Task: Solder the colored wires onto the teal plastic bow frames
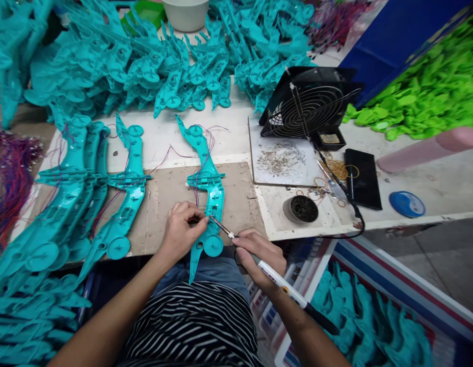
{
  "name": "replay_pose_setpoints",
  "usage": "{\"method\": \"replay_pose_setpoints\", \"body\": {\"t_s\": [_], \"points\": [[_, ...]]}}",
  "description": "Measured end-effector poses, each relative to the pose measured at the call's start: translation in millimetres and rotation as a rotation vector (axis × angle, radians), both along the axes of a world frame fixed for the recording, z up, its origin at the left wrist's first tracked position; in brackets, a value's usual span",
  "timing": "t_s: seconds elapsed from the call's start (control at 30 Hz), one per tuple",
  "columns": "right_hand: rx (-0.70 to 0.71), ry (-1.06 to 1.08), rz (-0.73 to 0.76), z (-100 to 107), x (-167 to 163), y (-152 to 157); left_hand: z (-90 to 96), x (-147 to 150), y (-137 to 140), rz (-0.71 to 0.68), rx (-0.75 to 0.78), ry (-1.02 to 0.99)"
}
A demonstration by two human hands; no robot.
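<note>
A turquoise plastic shell [215,196] lies before me on the bench, its lower end jutting past the front edge. My right hand [261,255] is closed around a soldering iron [277,278] with a white and grey handle. The iron's metal tip reaches the shell just beside the fingers of my left hand [183,227]. Those fingers are pinched over the shell's left side, on thin red and blue wires [210,140] that run down along the shell. Exactly where the wire ends sit is hidden by the fingertips.
More turquoise shells [131,199] with wires stand in a row at left, others are heaped behind. To the right are a black fan [305,109], a solder-littered white board [274,176], a round tin [301,209], a pink bottle [431,148] and green parts [423,97].
</note>
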State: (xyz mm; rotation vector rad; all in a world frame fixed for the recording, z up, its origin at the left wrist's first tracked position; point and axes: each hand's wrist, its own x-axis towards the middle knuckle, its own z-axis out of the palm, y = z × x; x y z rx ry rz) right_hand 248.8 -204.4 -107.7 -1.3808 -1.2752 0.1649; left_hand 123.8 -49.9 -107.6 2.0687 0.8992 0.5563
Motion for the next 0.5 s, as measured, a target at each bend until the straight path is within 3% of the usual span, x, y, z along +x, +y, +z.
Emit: {"method": "replay_pose_setpoints", "body": {"t_s": [0.5], "points": [[-0.034, -0.004, -0.024, -1.8, 2.0, -3.4, 1.9, 1.3, -0.8, 0.006, 0.011, 0.048]]}}
